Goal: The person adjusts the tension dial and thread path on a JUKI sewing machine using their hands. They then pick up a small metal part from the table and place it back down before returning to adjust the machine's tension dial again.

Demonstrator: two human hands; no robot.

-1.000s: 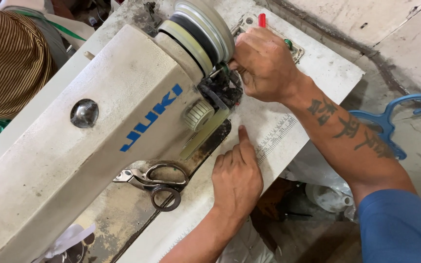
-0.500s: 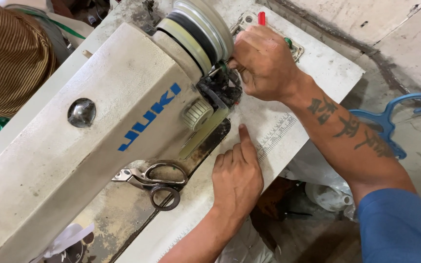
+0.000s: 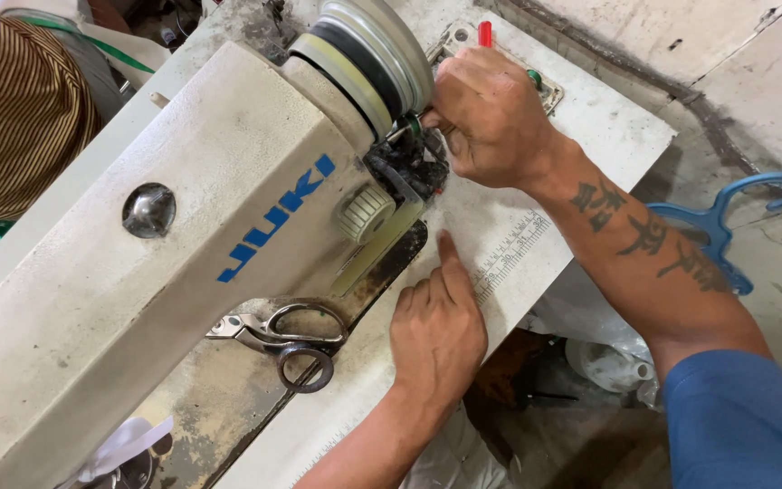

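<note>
The cream sewing machine (image 3: 165, 272) was tipped back on the white desk (image 3: 608, 136), its handwheel (image 3: 382, 54) uppermost. Just beneath that wheel the right hand (image 3: 491, 113) was closed around a thin tool — only its tip was visible. The left hand (image 3: 436, 330) was pressed flat on the desk, index finger extended toward the machine's base. Steel scissors (image 3: 282, 340) lay beside it — untouched.

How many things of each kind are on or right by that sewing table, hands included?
Sewing machine, tipped back: 1
Scissors: 1
Hands: 2, the left hand flat on the table, the right hand at the handwheel
Blue plastic hanger on the floor: 1
Total: 5
</note>
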